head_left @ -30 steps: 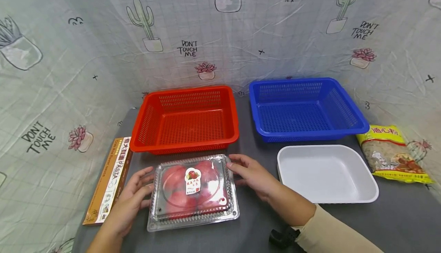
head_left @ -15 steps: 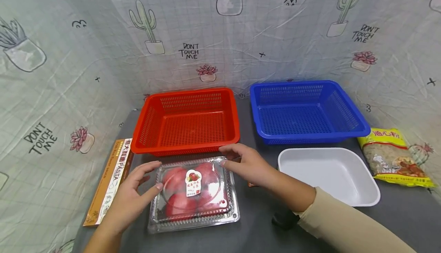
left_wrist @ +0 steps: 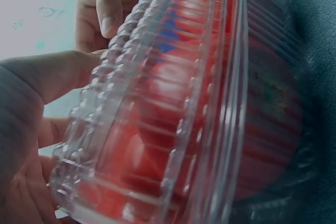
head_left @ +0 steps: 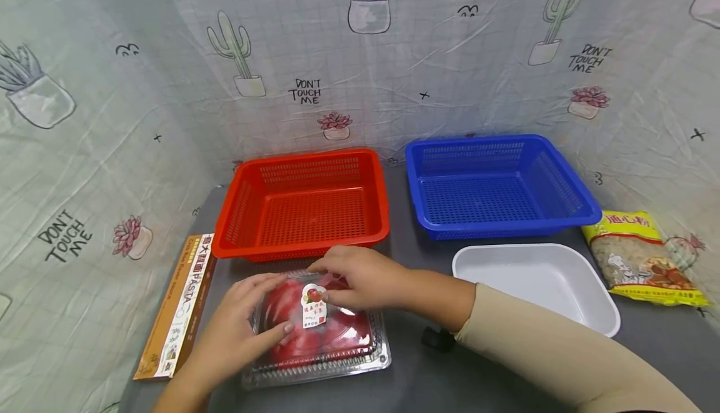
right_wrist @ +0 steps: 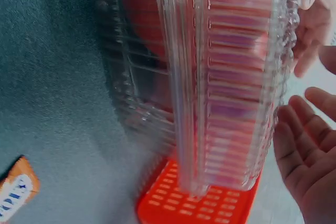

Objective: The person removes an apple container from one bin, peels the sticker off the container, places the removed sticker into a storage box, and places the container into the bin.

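Observation:
A clear plastic clamshell box [head_left: 337, 335] of red round fruit lies closed on the grey table, a white label on its lid. My left hand [head_left: 239, 322] lies over the lid's left part, thumb stretched across it. From the back right, my right hand [head_left: 362, 278] reaches over the lid, its thumb by the label and its fingers toward the back edge. Both hands' fingers look relaxed. The left wrist view shows the ridged side of the lid close up, with red fruit [left_wrist: 173, 77] behind it. Part of the lid is hidden under the hands.
Behind the box stand a red basket [head_left: 298, 250] and a blue basket [head_left: 512, 222]. A white tray [head_left: 523, 275] is at right, beside a yellow noodle bag [head_left: 644, 260]. A pasta box [head_left: 174, 313] lies at left. A small orange packet [right_wrist: 18, 187] shows in the right wrist view.
Both hands have moved from the sides of the clamshell box to over its lid, the right hand moving left across the top. The box has stayed almost in place.

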Demonstrator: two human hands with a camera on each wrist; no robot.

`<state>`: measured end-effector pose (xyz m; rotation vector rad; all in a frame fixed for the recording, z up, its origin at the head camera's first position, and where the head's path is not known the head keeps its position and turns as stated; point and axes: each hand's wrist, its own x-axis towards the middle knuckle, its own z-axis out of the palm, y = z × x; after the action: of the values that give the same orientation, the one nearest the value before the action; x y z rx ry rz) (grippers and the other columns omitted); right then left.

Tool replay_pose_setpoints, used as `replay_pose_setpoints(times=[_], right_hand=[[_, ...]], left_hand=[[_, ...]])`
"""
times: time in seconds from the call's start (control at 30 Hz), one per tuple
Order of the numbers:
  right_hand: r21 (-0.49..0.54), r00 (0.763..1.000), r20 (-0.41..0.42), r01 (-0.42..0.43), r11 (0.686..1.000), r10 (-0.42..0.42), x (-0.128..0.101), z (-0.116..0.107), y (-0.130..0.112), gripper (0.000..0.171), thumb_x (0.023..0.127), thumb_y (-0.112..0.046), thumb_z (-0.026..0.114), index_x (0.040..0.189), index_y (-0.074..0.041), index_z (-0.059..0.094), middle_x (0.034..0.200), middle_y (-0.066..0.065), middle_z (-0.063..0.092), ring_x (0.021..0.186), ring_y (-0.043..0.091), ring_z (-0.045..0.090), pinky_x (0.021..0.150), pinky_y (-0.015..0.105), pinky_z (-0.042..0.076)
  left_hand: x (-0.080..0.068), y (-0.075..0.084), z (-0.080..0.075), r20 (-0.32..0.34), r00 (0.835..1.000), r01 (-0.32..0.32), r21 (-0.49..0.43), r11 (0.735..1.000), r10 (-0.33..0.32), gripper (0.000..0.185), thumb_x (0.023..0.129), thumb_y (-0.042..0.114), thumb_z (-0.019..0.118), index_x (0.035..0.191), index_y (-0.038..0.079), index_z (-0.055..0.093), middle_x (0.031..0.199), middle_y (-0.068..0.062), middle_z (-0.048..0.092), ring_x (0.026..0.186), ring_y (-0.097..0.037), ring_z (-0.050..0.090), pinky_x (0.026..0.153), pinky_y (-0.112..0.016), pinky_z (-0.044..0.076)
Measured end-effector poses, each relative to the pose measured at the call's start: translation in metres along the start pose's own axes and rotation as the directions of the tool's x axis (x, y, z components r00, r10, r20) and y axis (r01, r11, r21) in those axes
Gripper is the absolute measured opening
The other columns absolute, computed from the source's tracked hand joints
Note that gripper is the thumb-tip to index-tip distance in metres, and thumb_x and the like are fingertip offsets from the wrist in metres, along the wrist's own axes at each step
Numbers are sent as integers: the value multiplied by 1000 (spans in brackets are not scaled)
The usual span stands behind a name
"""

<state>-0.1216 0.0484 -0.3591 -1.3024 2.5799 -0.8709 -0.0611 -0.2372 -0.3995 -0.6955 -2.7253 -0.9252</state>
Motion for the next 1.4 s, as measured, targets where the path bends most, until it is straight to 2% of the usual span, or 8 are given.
replay_pose_setpoints(times=[0.13,0.33,0.5,0.73,1.0,1.4], right_hand=[[-108,995,102,14,994,-2,10,6,-4,50,99,-29,74,146,-14,66,126,2,69,106,11,63,93,26,54],[-239,981,192,22,971,25,18,9,-5,59,98,-36,76,152,-18,62,124,-2,66,94,5,58,86,22,53],[-266,971,237,39,963,26,25,4,-6,64,96,-38,78,154,-18,60,118,-3,63,86,5,55,80,20,51],[-285,959,281,51,957,33,32,5,-7,66,95,-40,80,154,-18,60,121,-2,63,92,5,57,85,21,54],[-302,950,310,57,952,41,35,5,-8,68,95,-42,80,156,-20,58,123,-2,62,92,4,57,83,21,54],[-377,927,372,96,921,55,42,7,-13,67,96,-45,78,156,-24,58,124,-3,61,91,4,57,81,21,53]], left_hand=[[-1,3,4,15,1000,9,46,999,-9,76,76,38,98,142,15,68,136,-2,66,125,-31,57,98,-65,49],[1,5,7,6,1000,19,56,998,-20,76,77,33,97,144,13,67,135,-3,66,125,-31,56,98,-63,50],[5,6,9,22,1000,13,104,995,-15,83,74,35,99,145,11,66,134,-4,66,126,-31,55,102,-62,47],[6,8,9,49,998,37,146,989,-45,90,70,36,101,148,12,64,132,-3,65,127,-32,54,105,-64,45],[6,8,8,58,996,52,153,987,-61,93,70,39,101,151,12,61,133,-2,64,129,-30,53,106,-62,44],[4,8,9,54,997,40,175,984,-50,94,71,45,100,150,10,62,132,-2,64,127,-31,55,104,-62,46]])
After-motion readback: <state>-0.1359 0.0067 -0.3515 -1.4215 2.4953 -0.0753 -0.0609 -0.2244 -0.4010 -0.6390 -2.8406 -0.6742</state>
